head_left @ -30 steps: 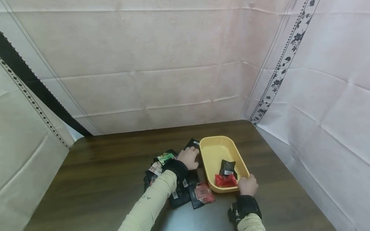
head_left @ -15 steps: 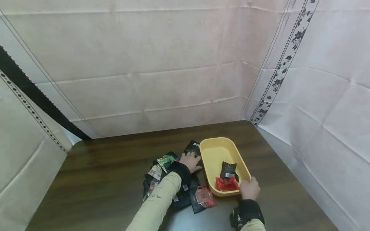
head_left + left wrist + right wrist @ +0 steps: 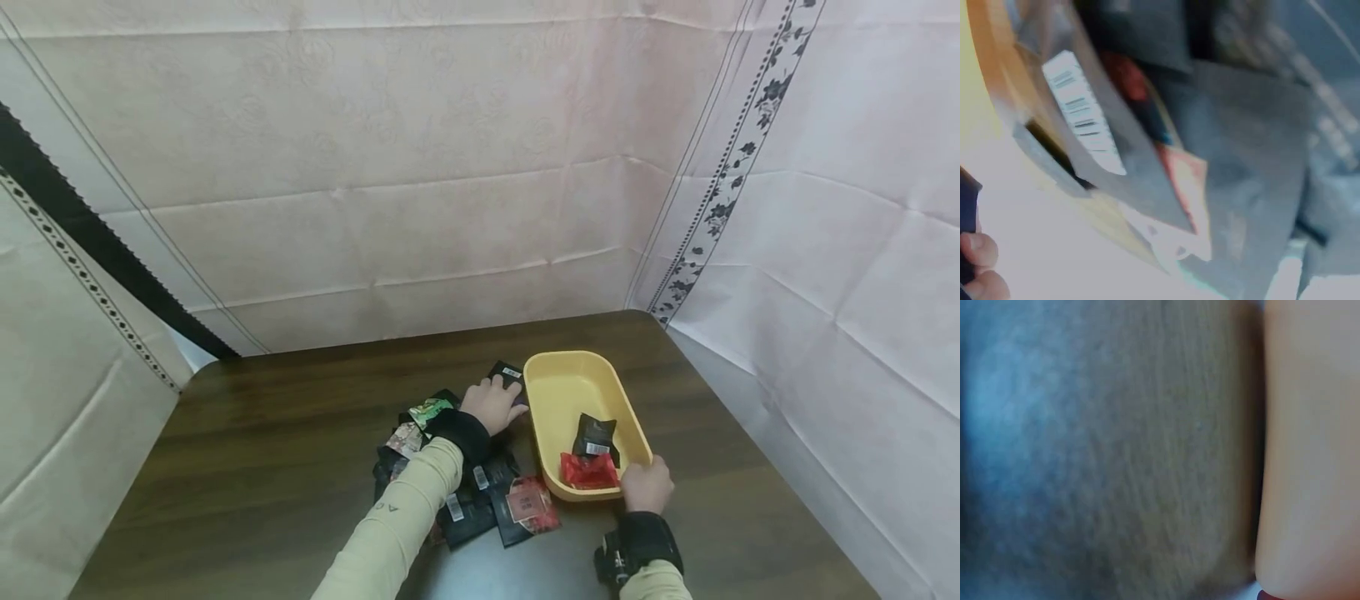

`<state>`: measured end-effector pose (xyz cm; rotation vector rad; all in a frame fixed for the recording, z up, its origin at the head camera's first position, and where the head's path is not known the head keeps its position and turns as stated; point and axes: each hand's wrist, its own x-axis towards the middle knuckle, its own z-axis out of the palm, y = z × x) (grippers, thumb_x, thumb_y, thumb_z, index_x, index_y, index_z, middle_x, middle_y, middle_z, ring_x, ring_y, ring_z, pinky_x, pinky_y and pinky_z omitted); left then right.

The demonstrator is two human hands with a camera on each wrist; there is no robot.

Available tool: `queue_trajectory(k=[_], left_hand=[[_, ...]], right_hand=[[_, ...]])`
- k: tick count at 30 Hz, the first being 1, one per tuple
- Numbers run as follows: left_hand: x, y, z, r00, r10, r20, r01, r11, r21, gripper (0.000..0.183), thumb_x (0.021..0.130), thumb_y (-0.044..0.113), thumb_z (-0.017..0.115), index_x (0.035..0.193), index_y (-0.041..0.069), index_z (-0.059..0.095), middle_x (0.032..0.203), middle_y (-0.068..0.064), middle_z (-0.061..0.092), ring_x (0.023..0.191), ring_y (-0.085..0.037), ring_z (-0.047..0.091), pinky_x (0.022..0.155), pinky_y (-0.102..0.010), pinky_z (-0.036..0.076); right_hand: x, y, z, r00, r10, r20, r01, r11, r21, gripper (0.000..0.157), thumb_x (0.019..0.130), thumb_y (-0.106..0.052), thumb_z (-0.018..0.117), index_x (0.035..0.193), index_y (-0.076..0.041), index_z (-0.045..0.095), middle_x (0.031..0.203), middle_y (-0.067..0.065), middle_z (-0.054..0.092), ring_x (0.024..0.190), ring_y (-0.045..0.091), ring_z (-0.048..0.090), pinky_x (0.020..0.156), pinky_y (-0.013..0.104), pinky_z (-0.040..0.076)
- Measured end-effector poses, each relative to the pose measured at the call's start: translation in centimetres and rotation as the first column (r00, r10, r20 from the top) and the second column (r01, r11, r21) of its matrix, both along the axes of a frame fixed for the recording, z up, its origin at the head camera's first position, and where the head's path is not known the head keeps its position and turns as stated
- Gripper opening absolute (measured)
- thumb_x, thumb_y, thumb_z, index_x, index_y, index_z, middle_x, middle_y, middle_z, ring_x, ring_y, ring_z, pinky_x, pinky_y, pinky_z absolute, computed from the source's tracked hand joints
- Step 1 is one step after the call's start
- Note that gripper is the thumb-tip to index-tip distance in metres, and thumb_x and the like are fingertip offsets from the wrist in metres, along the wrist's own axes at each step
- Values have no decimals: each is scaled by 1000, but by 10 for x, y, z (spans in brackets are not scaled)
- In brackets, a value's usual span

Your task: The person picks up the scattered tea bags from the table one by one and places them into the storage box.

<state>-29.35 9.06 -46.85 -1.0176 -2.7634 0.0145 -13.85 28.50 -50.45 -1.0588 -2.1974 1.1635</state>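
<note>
My right hand (image 3: 648, 485) grips the near right corner of a yellow plastic tray (image 3: 551, 454). Inside the tray lie a black packet (image 3: 595, 435) and a red packet (image 3: 588, 472). Left of it, my left hand (image 3: 489, 406) reaches over a pile of packets. In the left wrist view its fingertips (image 3: 982, 250) curl against a dark packet (image 3: 967, 215), mostly out of frame. A black packet with a white label (image 3: 506, 372) lies just beyond that hand. A black packet with a barcode (image 3: 1085, 115) appears close to the wrist camera, against the tray's side.
Around my left wrist the pile includes a green packet (image 3: 430, 410), a pale printed packet (image 3: 405, 439) and a black-and-red packet (image 3: 531, 504). They lie on a dark wooden table (image 3: 300, 467). White cloth (image 3: 450, 208) hangs behind and beside the table.
The tray has shifted slightly to the right, with my right hand on its corner. My left hand has moved slightly over the far end of the pile.
</note>
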Motion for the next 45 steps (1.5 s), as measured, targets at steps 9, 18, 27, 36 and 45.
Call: queue_trajectory(k=[9,18,27,36,45], left_hand=[[0,4,-1,995,22,-95,-32,994,-101,40,89,53,44,111,22,56,96,-9,55,84,-24,54,67,-38,48],[-1,2,12,998,49,-48,-50,998,-28,44,90,52,43,119,21,54,101,-11,55,87,-25,55,68,-38,48],[28,48,29,982,-145,124,129,984,126,46,90,53,40,124,23,51,111,-4,53,94,-18,54,73,-33,48],[40,59,22,906,-262,334,216,962,168,56,89,59,36,137,30,40,136,-2,42,124,-18,39,101,-47,28],[31,41,16,897,-306,317,235,941,243,50,96,45,33,138,20,40,134,-7,46,122,-21,42,101,-38,31]], right_hand=[[2,0,3,1000,17,18,-18,1000,26,35,76,1,37,104,20,47,99,39,51,89,54,47,79,58,37],[0,3,1,1000,4,24,-4,1000,-3,35,77,0,37,105,19,46,102,39,50,92,53,47,82,58,37],[0,0,4,999,24,33,-24,1000,-11,40,78,-1,37,112,20,44,108,40,47,96,54,45,83,58,36],[-6,-4,0,999,38,14,-38,999,2,36,77,0,38,106,18,47,102,39,50,92,54,47,79,58,37],[-3,1,1,999,18,46,-19,1000,8,36,77,-1,37,106,19,46,103,39,49,94,55,46,81,58,37]])
